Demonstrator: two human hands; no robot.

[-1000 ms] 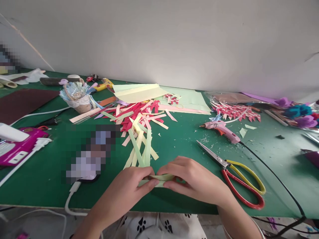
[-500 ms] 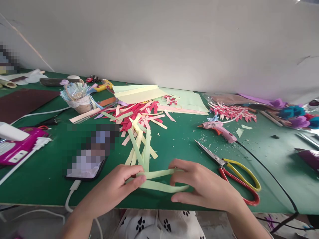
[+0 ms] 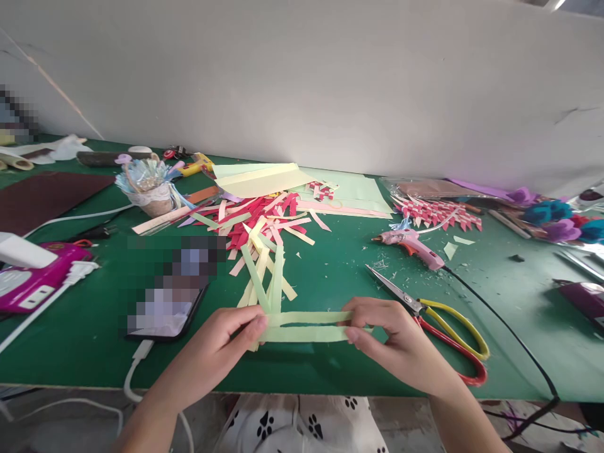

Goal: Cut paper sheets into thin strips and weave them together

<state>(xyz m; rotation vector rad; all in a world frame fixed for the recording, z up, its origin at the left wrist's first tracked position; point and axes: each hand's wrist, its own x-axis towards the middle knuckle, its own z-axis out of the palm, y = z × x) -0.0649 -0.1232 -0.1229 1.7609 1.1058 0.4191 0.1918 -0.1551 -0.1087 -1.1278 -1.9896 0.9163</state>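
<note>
Pale green paper strips [image 3: 306,333] stretch level between my two hands, just above the front of the table, with a narrow gap between the upper and lower strip. My left hand [image 3: 231,343] pinches their left ends between thumb and fingers. On the right, my right hand [image 3: 387,336] pinches the other ends, which show a little past the thumb. More green strips [image 3: 277,277] run up and away from my left fingers toward the paper pile. Yellow strips [image 3: 257,239] lie folded at their far end.
Open scissors [image 3: 415,305] with red and yellow handles lie right of my right hand. Beyond them is a pink glue gun [image 3: 415,245]. A phone [image 3: 170,302] lies at left. Red and pink strips [image 3: 255,214] and pale sheets [image 3: 264,179] are piled behind.
My right thumb and fingers have closed on the strips' right ends. The strips, bowed and spread before, are now straighter and nearer together. Both hands have moved slightly up.
</note>
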